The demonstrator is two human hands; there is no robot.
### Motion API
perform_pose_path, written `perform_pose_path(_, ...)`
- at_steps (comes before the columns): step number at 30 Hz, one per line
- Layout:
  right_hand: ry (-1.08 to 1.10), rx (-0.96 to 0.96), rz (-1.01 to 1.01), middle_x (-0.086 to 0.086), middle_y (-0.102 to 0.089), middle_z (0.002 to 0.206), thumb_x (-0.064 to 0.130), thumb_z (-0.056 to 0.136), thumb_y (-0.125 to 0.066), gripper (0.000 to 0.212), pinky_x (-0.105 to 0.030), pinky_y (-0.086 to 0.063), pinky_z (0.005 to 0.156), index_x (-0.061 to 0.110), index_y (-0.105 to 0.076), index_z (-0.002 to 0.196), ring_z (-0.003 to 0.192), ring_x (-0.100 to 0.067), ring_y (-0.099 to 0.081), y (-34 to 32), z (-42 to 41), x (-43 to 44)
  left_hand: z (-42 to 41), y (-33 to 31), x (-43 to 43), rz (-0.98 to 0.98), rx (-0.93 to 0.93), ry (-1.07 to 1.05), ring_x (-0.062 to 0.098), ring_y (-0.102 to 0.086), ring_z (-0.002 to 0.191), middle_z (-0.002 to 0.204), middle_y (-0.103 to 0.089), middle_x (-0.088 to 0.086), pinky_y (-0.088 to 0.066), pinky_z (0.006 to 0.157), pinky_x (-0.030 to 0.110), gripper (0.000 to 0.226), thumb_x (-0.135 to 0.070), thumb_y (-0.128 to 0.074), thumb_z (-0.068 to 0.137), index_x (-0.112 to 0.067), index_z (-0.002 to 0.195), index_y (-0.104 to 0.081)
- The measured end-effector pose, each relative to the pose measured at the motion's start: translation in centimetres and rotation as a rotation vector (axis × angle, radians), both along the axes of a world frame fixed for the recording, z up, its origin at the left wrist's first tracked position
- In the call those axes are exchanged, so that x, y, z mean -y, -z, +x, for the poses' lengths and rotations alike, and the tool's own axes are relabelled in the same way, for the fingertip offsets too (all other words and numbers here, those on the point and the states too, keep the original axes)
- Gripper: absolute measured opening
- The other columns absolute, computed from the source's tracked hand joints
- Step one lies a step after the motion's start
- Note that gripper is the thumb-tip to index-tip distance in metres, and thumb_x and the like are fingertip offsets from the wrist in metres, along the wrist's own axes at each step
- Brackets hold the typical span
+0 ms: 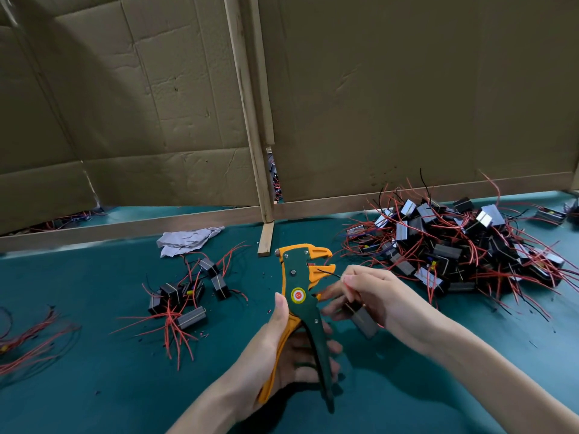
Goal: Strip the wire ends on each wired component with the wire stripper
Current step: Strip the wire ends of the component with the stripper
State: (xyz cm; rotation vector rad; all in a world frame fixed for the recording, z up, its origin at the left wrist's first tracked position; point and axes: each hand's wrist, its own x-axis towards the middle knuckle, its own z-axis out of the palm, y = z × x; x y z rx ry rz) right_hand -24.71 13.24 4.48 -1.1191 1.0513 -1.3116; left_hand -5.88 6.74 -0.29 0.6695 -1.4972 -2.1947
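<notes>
My left hand (282, 349) grips the handles of the orange and green wire stripper (302, 296), which stands upright over the teal table with its jaws pointing right. My right hand (366, 292) pinches a thin black wire (327, 273) whose end lies at the stripper's jaws. The same hand holds the wire's grey block component (365, 321) under its palm. A big pile of wired components (463, 245) with red and black wires lies at the right. A small group of components (191, 292) lies at the left.
Cardboard walls (407, 89) and a wooden post (250, 120) close off the back of the teal table (94, 386). A crumpled white cloth (188, 239) lies behind the small group. Loose red wires (28, 343) lie at the far left edge.
</notes>
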Motion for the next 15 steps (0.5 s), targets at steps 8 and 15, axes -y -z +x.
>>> perform_pose_path(8, 0.038, 0.272, 0.052, -0.022, -0.069, 0.085, 0.019, 0.083, -0.042, 0.036, -0.036, -0.059, 0.071, 0.015, -0.041, 0.046, 0.073, -0.028, -0.069, -0.6, -0.5, -0.4, 1.1, -0.1, 0.5, -0.078, 0.040, 0.068, 0.035, -0.066, 0.092, 0.097, -0.069, 0.018, -0.052, 0.083, 0.041, 0.095, -0.086, -0.053, 0.061, -0.008, 0.113, -0.067)
perform_pose_path(15, 0.067, 0.332, 0.084, -0.026, -0.069, 0.082, 0.016, 0.090, -0.039, 0.040, -0.037, -0.059, 0.066, 0.011, -0.036, 0.050, 0.070, -0.032, -0.070, -0.7, 0.0, -0.4, 1.5, 0.7, 0.9, -0.016, 0.046, 0.099, 0.030, -0.066, 0.098, 0.105, -0.069, 0.012, -0.051, 0.085, 0.039, 0.089, -0.085, -0.036, 0.077, -0.011, 0.118, -0.064)
